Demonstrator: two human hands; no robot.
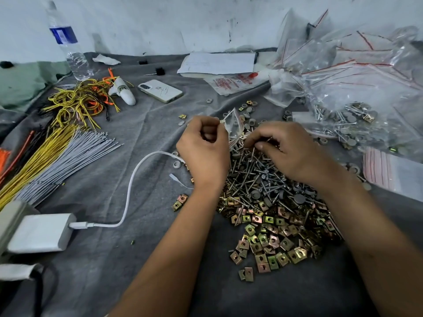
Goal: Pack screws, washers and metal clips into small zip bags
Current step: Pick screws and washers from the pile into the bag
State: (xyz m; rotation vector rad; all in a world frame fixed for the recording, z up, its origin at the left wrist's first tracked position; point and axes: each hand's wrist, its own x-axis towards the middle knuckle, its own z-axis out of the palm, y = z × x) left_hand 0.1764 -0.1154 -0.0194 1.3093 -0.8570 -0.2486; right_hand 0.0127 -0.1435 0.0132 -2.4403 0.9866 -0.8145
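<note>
Head view: left hand (203,145) pinches one zip bag (232,124); right hand (286,149) apparently pinches one screw (266,141).

Left hand (203,147) pinching zip bag (232,122), right hand (286,149) on screws (256,175)

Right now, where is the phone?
The phone lies face down toward the back left of the grey cloth, between the tangled wires and the paper.

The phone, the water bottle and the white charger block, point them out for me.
phone (160,90), head view, middle of its back
water bottle (63,35), head view, blue label
charger block (41,232), head view, top face
</note>
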